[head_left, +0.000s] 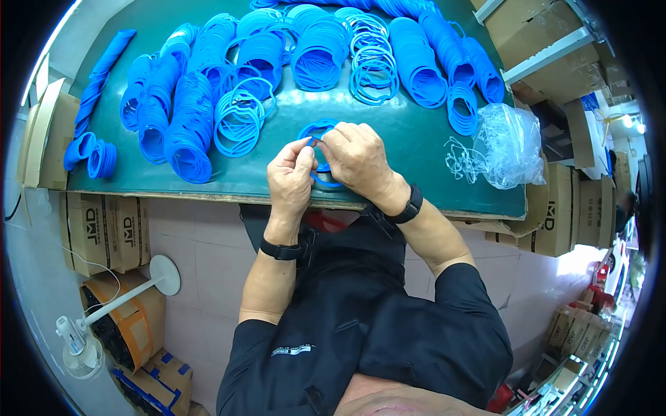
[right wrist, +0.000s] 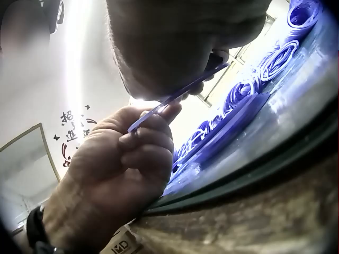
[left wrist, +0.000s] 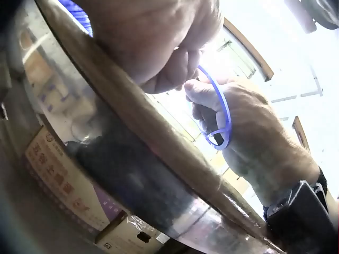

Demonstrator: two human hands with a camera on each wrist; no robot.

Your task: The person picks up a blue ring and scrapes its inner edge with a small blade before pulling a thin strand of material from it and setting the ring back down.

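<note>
Near the front edge of the green table (head_left: 416, 139), both hands hold one thin blue ring (head_left: 316, 125). My left hand (head_left: 303, 149) pinches its left side between thumb and fingers. My right hand (head_left: 333, 139) grips the right side, and its fingers cover part of the ring. In the left wrist view the ring (left wrist: 226, 114) curves across my right hand (left wrist: 249, 137), just below my left hand (left wrist: 153, 47). The right wrist view has the ring (right wrist: 175, 98) edge-on, between the left hand's (right wrist: 127, 153) fingertips and my right hand (right wrist: 180, 47) above.
Stacks and loose piles of blue rings (head_left: 319, 48) cover the far half of the table. A clear plastic bag (head_left: 510, 142) lies at the right end. Cardboard boxes (head_left: 107, 232) stand under and beside the table, and a white fan (head_left: 80, 340) sits on the floor at left.
</note>
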